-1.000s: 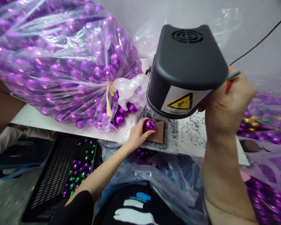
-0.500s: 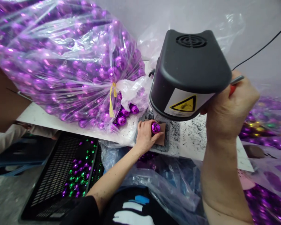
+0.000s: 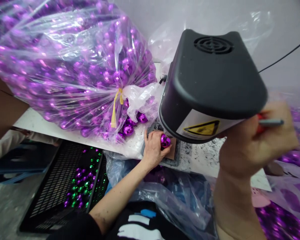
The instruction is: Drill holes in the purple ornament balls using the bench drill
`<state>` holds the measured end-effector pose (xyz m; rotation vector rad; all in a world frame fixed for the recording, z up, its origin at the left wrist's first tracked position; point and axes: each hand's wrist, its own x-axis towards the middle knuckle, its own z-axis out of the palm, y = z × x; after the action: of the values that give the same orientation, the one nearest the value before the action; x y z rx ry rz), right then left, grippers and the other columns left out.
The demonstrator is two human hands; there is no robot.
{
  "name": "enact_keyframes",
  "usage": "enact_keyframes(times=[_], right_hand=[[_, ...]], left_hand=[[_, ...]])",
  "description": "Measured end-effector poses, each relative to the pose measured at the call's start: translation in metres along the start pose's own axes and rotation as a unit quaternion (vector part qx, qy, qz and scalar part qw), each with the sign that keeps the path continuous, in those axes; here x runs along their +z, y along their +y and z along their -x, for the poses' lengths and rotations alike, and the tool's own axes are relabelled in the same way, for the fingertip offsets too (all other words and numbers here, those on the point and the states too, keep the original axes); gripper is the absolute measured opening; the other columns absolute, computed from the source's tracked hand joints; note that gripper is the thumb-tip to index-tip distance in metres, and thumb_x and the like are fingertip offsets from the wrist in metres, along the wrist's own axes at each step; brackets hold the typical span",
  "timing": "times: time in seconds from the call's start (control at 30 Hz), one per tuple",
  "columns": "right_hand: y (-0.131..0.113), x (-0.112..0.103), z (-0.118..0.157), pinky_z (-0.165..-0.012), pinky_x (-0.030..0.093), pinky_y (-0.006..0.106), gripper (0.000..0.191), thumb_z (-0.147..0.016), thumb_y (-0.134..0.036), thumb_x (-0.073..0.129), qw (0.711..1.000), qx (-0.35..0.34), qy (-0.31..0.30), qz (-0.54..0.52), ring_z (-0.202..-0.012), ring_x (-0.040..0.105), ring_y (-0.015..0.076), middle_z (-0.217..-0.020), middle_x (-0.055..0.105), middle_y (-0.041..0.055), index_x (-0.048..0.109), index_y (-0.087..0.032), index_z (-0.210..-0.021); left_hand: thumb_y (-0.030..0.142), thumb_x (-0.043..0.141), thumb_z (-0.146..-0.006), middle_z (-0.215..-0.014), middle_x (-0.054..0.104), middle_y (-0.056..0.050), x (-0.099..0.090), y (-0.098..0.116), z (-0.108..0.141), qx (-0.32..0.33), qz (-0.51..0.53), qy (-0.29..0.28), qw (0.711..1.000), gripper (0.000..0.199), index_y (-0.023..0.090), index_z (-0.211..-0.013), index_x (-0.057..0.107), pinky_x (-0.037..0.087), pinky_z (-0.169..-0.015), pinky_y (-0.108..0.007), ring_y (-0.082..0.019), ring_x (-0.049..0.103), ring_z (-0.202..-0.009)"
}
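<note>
Between the thumb and fingers of my left hand [image 3: 153, 150] is a shiny purple faceted ball [image 3: 165, 141]. It sits over a brown block [image 3: 173, 149] on the grey machine base, under the black machine head [image 3: 212, 76], which bears a yellow warning label [image 3: 202, 128]. My right hand [image 3: 257, 140], smeared by motion, is closed around a red and grey handle [image 3: 271, 122] at the head's right side. The head partly hides its fingers.
A big clear bag of purple balls [image 3: 72, 66] covers the left of the white table [image 3: 205, 158], with loose purple balls [image 3: 128, 129] beside it. A black crate [image 3: 47, 186] with green and purple balls stands lower left. At the left edge shows another person's sleeve [image 3: 2, 143].
My right hand and the handle have moved down and to the right. The machine head appears lower and larger. My left hand still holds the purple ball in nearly the same place.
</note>
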<state>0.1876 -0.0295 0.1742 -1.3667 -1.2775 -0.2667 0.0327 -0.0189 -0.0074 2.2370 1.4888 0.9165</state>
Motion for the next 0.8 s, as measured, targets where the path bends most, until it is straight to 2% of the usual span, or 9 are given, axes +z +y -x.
enact_keyframes(times=[0.1, 0.23, 0.37, 0.5, 0.63, 0.8], right_hand=[[0.002, -0.007, 0.026, -0.054, 0.036, 0.023, 0.025, -0.094, -0.035, 0.056, 0.999, -0.036, 0.016, -0.029, -0.058, 0.045, 0.0039, -0.069, 0.056, -0.0007, 0.061, -0.017, -0.079], [0.009, -0.01, 0.05, -0.059, 0.046, 0.03, 0.006, -0.086, -0.026, 0.062, 0.997, -0.05, 0.014, -0.052, -0.065, 0.059, 0.0121, -0.07, 0.057, -0.0005, 0.063, -0.022, -0.089], [0.014, -0.007, 0.063, -0.062, 0.05, 0.033, 0.01, -0.084, -0.022, 0.06, 0.995, -0.077, 0.035, -0.045, -0.067, 0.06, 0.0139, -0.071, 0.058, -0.0004, 0.062, -0.024, -0.093], [0.018, -0.003, 0.076, -0.059, 0.046, 0.032, 0.007, -0.085, -0.022, 0.055, 0.997, -0.067, 0.029, -0.033, -0.06, 0.055, 0.0128, -0.061, 0.052, -0.0004, 0.059, -0.02, -0.079], [0.021, 0.002, 0.087, -0.06, 0.047, 0.034, 0.013, -0.086, -0.027, 0.054, 0.998, -0.046, 0.033, -0.033, -0.061, 0.055, 0.0144, -0.06, 0.053, 0.001, 0.06, -0.02, -0.077], [0.027, 0.008, 0.091, -0.062, 0.049, 0.036, 0.018, -0.089, -0.029, 0.048, 0.995, -0.082, 0.054, -0.034, -0.059, 0.052, 0.0135, -0.062, 0.052, 0.0016, 0.059, -0.021, -0.077]], left_hand=[[0.034, 0.076, -0.085, -0.116, 0.068, -0.01, 0.002, -0.002, 0.002, -0.005, 0.013, -0.013, 1.0, 0.04, 0.023, -0.12, 0.06, 0.035, -0.118, -0.059, -0.032, 0.06, -0.118], [0.034, 0.076, -0.085, -0.119, 0.068, -0.01, 0.003, -0.003, 0.003, -0.007, 0.023, -0.02, 1.0, 0.045, 0.023, -0.125, 0.059, 0.036, -0.117, -0.06, -0.032, 0.059, -0.12], [0.033, 0.076, -0.085, -0.117, 0.068, -0.009, 0.001, -0.002, 0.002, -0.005, 0.032, -0.017, 0.999, 0.046, 0.022, -0.126, 0.058, 0.031, -0.121, -0.062, -0.031, 0.06, -0.118], [0.033, 0.076, -0.085, -0.116, 0.068, -0.009, -0.002, 0.0, 0.001, 0.007, 0.034, -0.019, 0.999, 0.046, 0.022, -0.126, 0.058, 0.024, -0.125, -0.061, -0.03, 0.061, -0.116], [0.033, 0.077, -0.085, -0.117, 0.068, -0.008, -0.004, 0.001, 0.0, 0.001, 0.029, -0.025, 0.999, 0.047, 0.023, -0.127, 0.058, 0.023, -0.125, -0.061, -0.03, 0.061, -0.117], [0.035, 0.076, -0.086, -0.118, 0.068, -0.009, -0.001, -0.001, 0.002, 0.004, 0.026, -0.024, 0.999, 0.046, 0.023, -0.126, 0.057, 0.026, -0.124, -0.06, -0.031, 0.061, -0.118]])
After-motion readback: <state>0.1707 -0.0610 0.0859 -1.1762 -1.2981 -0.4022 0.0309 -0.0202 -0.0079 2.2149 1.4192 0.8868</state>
